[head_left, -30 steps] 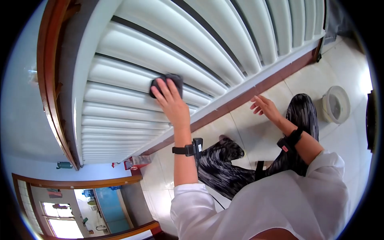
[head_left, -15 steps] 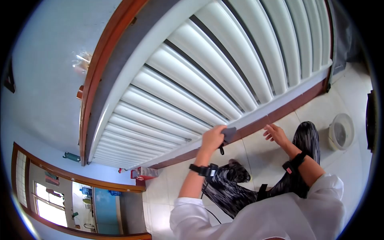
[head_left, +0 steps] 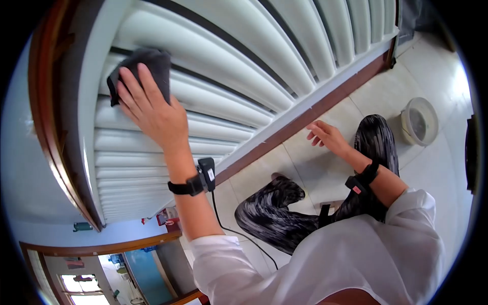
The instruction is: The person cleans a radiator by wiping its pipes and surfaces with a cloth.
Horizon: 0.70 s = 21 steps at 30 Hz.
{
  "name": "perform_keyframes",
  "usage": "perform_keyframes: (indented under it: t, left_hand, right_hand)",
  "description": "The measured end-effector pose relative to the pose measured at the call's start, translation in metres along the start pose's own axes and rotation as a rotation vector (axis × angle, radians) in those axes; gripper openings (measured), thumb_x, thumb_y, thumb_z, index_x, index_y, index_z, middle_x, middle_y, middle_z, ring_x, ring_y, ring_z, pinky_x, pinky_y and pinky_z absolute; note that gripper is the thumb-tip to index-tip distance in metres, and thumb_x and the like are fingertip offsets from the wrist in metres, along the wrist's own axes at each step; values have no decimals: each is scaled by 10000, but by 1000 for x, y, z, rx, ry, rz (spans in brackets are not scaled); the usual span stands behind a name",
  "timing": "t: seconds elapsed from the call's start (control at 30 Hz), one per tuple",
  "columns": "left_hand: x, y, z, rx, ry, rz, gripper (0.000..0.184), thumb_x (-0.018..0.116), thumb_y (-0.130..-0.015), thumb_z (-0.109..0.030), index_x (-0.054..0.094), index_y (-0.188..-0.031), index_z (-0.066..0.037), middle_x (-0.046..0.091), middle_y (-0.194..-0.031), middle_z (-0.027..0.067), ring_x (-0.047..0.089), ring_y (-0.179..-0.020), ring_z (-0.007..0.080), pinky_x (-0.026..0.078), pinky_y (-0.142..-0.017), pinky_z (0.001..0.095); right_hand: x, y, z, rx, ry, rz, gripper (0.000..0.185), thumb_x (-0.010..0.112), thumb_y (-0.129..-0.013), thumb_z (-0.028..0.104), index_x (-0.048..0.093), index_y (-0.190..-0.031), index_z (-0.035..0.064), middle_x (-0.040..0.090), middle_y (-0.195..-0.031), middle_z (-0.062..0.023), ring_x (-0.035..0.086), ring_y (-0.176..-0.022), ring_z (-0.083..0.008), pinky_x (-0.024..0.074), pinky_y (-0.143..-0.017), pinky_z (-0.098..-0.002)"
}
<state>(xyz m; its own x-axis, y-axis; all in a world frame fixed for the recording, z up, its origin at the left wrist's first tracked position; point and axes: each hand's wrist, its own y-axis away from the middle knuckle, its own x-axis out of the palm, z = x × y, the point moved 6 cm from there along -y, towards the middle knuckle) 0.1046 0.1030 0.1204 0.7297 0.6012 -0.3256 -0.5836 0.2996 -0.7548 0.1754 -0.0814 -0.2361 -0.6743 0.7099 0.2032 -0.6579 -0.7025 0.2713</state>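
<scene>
My left hand (head_left: 152, 114) presses a dark grey cloth (head_left: 155, 61) flat against the upper end of the white radiator's slats (head_left: 213, 61), its fingers spread over the cloth. The cloth sticks out above and beside the fingertips. Nothing is in my right hand (head_left: 325, 137), which hangs over the tiled floor near my knee with its fingers loosely bent and apart. Each wrist carries a black strap with a small device.
A whitish bucket (head_left: 419, 122) stands on the floor tiles at the right. A wooden frame (head_left: 46, 101) runs along the radiator's left side. At the lower left is a wooden-framed opening (head_left: 101, 249). A red item (head_left: 168, 216) lies by the wall. A cable hangs from my left wrist device.
My left hand has moved with the cloth from the radiator's lower edge to its upper end, and the cloth is now spread out under the fingers. The view has shifted.
</scene>
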Motion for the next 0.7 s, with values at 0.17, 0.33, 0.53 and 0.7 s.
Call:
perform_keyframes:
  t: [0.17,0.33,0.53,0.7]
  left_hand:
    - [25,50,-44,23,32,153,628,540,-774,-68,357,-1375,-76,318,-1452,159,333,-1297,390,291,-1011,534]
    - [56,125,-94,186,132,436,587,475,-791,-40,351,-1365,-61,329,-1447,149,440,-1178,335,352,-942,523]
    - [74,194,-149,316,245,689,628,474,-784,-83,330,-1396,-68,322,-1461,56,434,-1155,218,309,-1033,422]
    - [76,231,-183,321,356,713,610,489,-791,-105,347,-1382,-60,397,-1403,60,394,-1247,218,300,-1055,390]
  right_hand:
    - [6,-2,2,4,36,66,353,450,-946,377,563,-1085,74,638,-882,-24,601,-721,-98,462,-629,-238]
    - [9,-1,1,-12,60,101,371,451,-952,396,558,-1092,70,640,-885,-23,607,-728,-98,470,-627,-242]
    - [7,-9,-12,-25,121,87,380,455,-950,391,551,-1096,54,649,-885,-36,626,-728,-113,481,-618,-255]
    - [2,-14,-33,61,206,38,371,457,-942,370,546,-1072,34,656,-865,-49,639,-698,-125,486,-573,-259]
